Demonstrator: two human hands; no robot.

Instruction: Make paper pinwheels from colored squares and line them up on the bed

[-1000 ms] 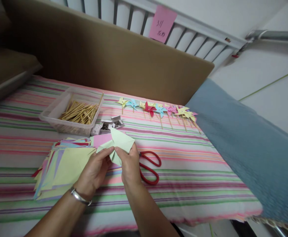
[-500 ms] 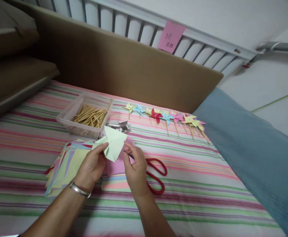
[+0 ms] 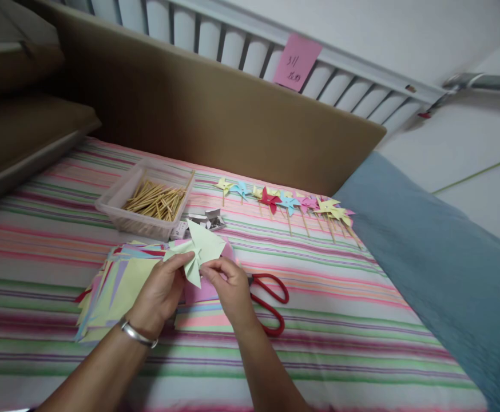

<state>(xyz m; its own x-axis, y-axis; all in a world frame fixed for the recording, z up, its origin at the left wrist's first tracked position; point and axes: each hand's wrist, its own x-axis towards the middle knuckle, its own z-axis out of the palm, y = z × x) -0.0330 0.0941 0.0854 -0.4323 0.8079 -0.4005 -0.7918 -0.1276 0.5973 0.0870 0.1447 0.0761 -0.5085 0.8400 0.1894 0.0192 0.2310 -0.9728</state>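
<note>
Both my hands hold a pale green folded paper (image 3: 202,249) above the striped cloth. My left hand (image 3: 159,292), with a silver bracelet at the wrist, pinches the paper's left side. My right hand (image 3: 228,286) pinches its centre from the right, fingers closed on the folds. The paper has pointed flaps like a pinwheel. A pink sheet (image 3: 202,290) lies just under my hands.
A stack of coloured paper squares (image 3: 112,283) lies at the left. Red scissors (image 3: 269,303) rest to the right of my hand. A clear tub of wooden sticks (image 3: 147,200), small boxes of pins (image 3: 207,219) and a row of finished pinwheels (image 3: 288,203) sit further back.
My right hand let go of the green paper half a second ago and has now come back to pinch its centre. The left hand kept hold throughout.
</note>
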